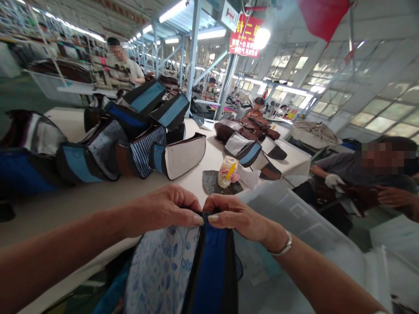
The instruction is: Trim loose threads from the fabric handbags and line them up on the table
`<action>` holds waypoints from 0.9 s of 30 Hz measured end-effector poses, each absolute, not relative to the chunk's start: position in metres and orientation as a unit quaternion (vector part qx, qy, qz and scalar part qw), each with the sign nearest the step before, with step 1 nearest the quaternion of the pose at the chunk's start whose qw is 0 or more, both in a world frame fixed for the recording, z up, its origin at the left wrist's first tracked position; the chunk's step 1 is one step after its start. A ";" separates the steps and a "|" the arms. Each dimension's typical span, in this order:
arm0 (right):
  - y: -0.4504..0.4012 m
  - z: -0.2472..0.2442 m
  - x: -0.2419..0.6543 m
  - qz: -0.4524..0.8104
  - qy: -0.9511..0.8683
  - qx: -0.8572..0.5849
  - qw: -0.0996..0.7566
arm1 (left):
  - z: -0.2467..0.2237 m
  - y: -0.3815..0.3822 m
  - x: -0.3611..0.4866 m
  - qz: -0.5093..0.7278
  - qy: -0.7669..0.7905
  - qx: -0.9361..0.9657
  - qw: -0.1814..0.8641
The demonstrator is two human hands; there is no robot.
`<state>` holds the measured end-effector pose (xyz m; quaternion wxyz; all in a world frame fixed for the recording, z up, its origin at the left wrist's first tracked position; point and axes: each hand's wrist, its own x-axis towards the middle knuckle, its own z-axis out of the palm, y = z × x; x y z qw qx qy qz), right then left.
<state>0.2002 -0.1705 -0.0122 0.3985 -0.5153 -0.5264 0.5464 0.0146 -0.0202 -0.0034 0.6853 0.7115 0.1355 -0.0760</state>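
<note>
Fabric bag (212, 266), blue with floral lining: left grip (165, 209) and right grip (234, 216) both pinch its top edge; stacked bags (178, 157) on worktop (193, 185) beyond.

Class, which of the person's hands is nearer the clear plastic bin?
The right hand is nearer, just left of the clear plastic bin. The left hand lies farther left, past the right hand. Both pinch the blue fabric bag.

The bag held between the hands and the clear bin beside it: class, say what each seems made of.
The bag looks like woven fabric: matte blue panel, black edging, floral print, soft folds; fibre unclear. The bin looks like moulded translucent plastic: milky, glossy.
</note>
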 end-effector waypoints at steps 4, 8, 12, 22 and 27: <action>-0.164 -0.017 0.205 0.559 -0.507 -0.501 0.423 | -0.009 -0.019 0.028 -0.068 0.158 0.700 0.693; -0.159 -0.024 0.212 0.594 -0.484 -0.476 0.431 | -0.012 -0.018 0.037 -0.069 0.176 0.692 0.697; -0.156 -0.029 0.218 0.608 -0.490 -0.449 0.435 | -0.013 -0.015 0.041 -0.076 0.196 0.680 0.702; -0.155 -0.035 0.208 0.588 -0.472 -0.470 0.459 | -0.015 -0.012 0.040 -0.070 0.199 0.692 0.690; -0.155 -0.036 0.203 0.575 -0.468 -0.491 0.457 | -0.012 -0.015 0.039 -0.060 0.216 0.750 0.623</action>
